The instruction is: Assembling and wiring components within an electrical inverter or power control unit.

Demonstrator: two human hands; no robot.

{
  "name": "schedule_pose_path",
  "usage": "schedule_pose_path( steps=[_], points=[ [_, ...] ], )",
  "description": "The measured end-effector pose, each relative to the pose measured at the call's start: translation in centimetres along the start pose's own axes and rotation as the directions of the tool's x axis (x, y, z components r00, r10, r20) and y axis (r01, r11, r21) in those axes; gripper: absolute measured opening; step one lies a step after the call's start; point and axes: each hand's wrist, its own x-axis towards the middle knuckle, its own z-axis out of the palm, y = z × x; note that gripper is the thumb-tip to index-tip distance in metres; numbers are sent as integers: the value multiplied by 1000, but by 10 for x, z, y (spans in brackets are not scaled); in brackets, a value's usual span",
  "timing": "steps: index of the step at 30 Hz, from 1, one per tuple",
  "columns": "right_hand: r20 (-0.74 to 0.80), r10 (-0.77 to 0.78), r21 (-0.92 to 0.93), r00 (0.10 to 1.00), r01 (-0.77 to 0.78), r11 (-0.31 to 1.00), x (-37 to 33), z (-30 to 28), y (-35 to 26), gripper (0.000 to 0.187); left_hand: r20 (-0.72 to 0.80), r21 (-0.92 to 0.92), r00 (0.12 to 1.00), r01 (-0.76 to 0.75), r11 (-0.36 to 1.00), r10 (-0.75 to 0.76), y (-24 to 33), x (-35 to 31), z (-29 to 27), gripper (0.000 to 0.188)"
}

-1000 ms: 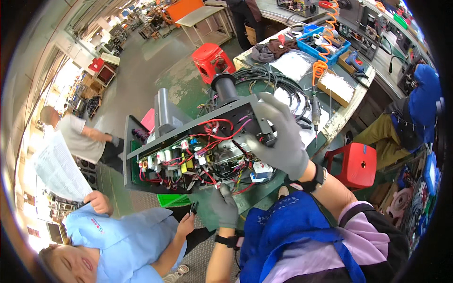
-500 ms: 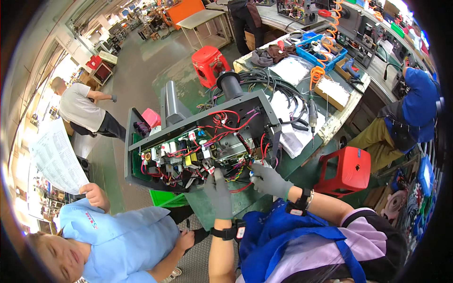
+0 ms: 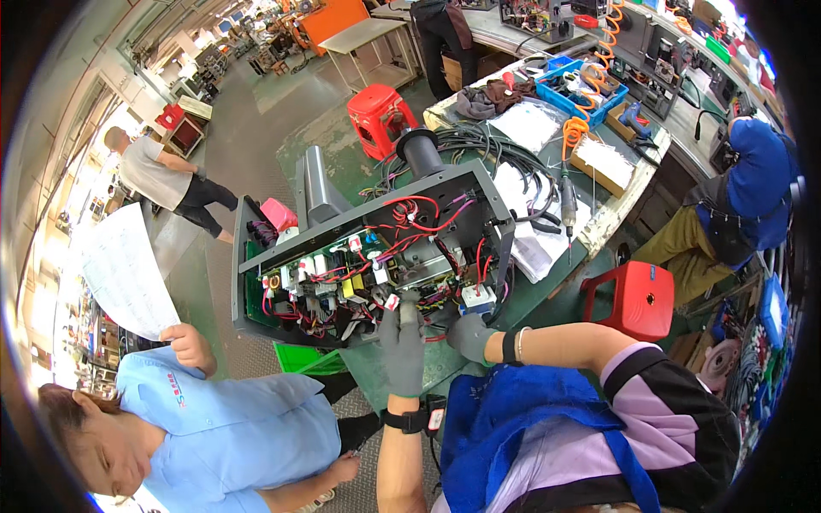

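Observation:
An open dark metal chassis (image 3: 368, 222) lies tilted on the green table, with circuit boards, white connectors and many coloured wires (image 3: 436, 218) showing inside. My gloved left hand (image 3: 400, 349) reaches over its near edge, fingers together among the wires, beside a small white-and-red connector (image 3: 392, 302). What those fingers pinch is hidden. My gloved right hand (image 3: 470, 339) is curled at the near right edge, close to a red wire; its fingertips are mostly out of sight. Just above it sits a white-and-blue part (image 3: 478, 297) on the chassis edge.
A co-worker in light blue holds a paper sheet (image 3: 128, 274) at the left. Black cables (image 3: 505, 145), a screwdriver on a coiled orange hose (image 3: 568, 205) and a blue bin (image 3: 590, 90) lie on the table. A red stool (image 3: 637, 299) stands right, a green crate (image 3: 299, 359) below.
My right hand has drawn down and left from the white-and-blue part and curled in. My left hand stays among the wires. The co-worker's sheet has shifted right.

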Motion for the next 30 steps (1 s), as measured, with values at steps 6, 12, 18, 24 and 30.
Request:
schedule_pose_path(
  steps=[6, 12, 18, 24, 30],
  points=[
    [-369, -149, -16, 918, 155, 988, -77, -19, -7, 11, 52, 156, 987, -159, 975, 153, -9, 10, -11, 22],
    [-582, 210, 371, 786, 27, 928, -156, -82, 4, 16, 131, 260, 985, -147, 954, 116, 14, 9, -19, 24],
    [-637, 99, 315, 765, 140, 939, -151, -101, 1, 16, 310, 396, 930, -313, 863, 195, 33, 37, 1, 27],
    [-674, 82, 268, 734, 139, 953, -156, -122, 12, 15, 655, 653, 701, -338, 678, -282, 36, 56, -11, 35],
    [-594, -39, 166, 804, 170, 971, -131, -152, 33, 11, 803, 596, 418, -554, 582, -424, -4, 93, -28, 46]
  ],
)
